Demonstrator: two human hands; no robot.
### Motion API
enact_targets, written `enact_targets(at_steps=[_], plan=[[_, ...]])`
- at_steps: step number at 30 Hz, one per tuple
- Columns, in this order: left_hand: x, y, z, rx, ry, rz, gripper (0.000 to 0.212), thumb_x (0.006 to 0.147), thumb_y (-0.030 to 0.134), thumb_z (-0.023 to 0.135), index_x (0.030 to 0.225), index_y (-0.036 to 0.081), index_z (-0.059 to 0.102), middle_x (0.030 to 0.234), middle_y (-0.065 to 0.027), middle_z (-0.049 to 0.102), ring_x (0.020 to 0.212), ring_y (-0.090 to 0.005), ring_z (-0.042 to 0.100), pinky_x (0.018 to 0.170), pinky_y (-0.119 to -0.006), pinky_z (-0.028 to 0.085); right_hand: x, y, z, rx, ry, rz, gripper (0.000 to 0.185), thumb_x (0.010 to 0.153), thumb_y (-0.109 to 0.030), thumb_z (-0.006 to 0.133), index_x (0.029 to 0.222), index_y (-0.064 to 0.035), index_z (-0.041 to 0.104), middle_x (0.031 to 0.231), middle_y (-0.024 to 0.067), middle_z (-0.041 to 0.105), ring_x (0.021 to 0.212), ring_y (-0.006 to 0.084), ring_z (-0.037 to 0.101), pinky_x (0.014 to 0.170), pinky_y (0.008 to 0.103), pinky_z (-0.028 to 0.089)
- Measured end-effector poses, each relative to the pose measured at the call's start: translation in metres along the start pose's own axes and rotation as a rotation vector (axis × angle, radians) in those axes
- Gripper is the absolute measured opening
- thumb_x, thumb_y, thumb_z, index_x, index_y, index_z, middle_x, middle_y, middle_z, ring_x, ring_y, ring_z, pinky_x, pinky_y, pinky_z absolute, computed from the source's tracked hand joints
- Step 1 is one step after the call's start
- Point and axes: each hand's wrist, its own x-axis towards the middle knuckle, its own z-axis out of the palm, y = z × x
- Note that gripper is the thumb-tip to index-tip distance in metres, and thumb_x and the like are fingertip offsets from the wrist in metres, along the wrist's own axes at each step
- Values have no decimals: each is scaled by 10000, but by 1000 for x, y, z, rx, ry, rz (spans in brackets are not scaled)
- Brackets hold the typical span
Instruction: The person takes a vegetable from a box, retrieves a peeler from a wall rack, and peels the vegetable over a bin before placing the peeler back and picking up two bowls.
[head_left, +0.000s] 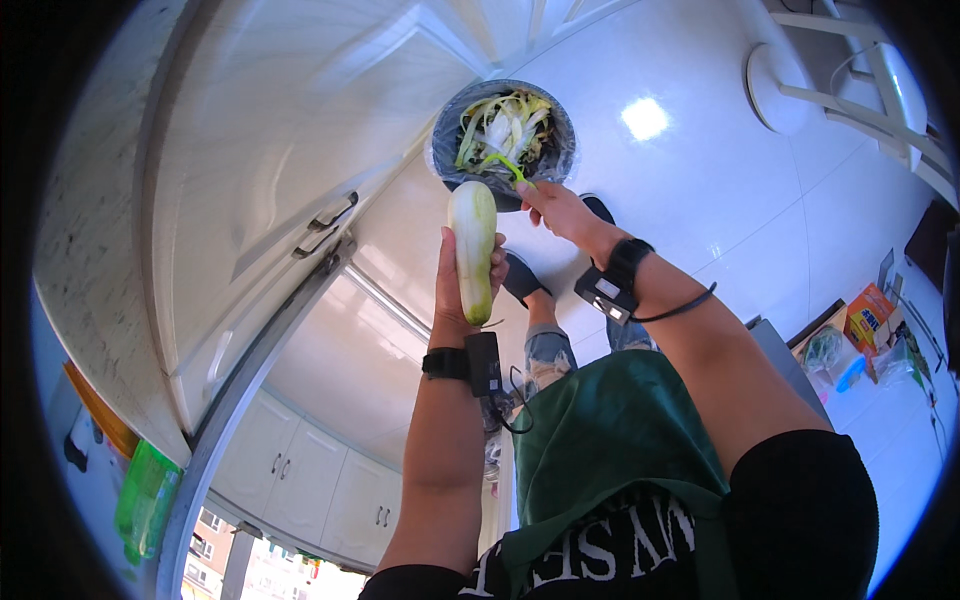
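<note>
My left hand (448, 281) is wrapped around a pale, mostly peeled squash or similar long vegetable (472, 247), held upright with its greener end toward me. Some green skin runs along its right side. A bright green vegetable peeler (507, 163) is pinched in my right hand (559, 210), just right of the vegetable's far end and apart from it. Its working edge is too small to make out. Beyond both hands stands a dark round trash bin (566, 124) lined with a clear plastic bag. Pale peel strips and leafy scraps (502, 127) lie inside it.
White cabinets (247, 150) line my left, below a stone-look countertop (90, 225). A green plastic bottle (146, 499) is at lower left. My shoes (525, 277) are close to the bin. White furniture legs (862, 105) stand at upper right; packages (868, 319) lie at far right.
</note>
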Motion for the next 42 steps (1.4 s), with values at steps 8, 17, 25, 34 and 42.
enact_targets(at_steps=[8, 17, 25, 34, 42], plan=[[-34, -15, 17, 212, -40, 5, 778, 822, 684, 336, 1178, 5, 468, 996, -99, 552, 742, -140, 504, 669, -248, 446, -62, -58, 3, 729, -237, 38, 292, 829, -357, 648, 906, -112, 509, 634, -72, 419, 434, 18, 315, 376, 182, 223], [-97, -7, 82, 532, 11, 101, 656, 922, 570, 222, 1234, 28, 418, 1069, -133, 546, 800, -197, 576, 687, -310, 496, -140, -102, -1, 352, 11, -107, 480, 746, -409, 710, 1031, -55, 557, 772, 9, 561, 546, 62, 461, 478, 207, 378], [-133, 11, 86, 536, -76, -42, 714, 887, 641, 217, 1125, 35, 508, 865, -96, 581, 631, -150, 514, 569, -256, 448, -195, -104, 12, 264, 112, -276, 415, 911, -385, 493, 1047, 2, 554, 859, 98, 633, 826, 201, 608, 760, 302, 453], [-106, 23, 72, 564, 253, -137, 681, 861, 660, 302, 1029, 41, 531, 791, -101, 574, 586, -162, 524, 493, -255, 449, -221, -81, 26, -554, 150, -574, 354, 910, -382, 441, 807, -49, 505, 668, 172, 581, 646, 379, 569, 571, 468, 434], [-67, 24, 54, 570, 274, -228, 678, 888, 626, 272, 1023, 15, 531, 753, -99, 566, 583, -149, 528, 520, -254, 462, -154, -67, 8, -602, 147, -403, 382, 921, -408, 389, 861, -62, 539, 702, 149, 609, 667, 368, 586, 595, 472, 447]])
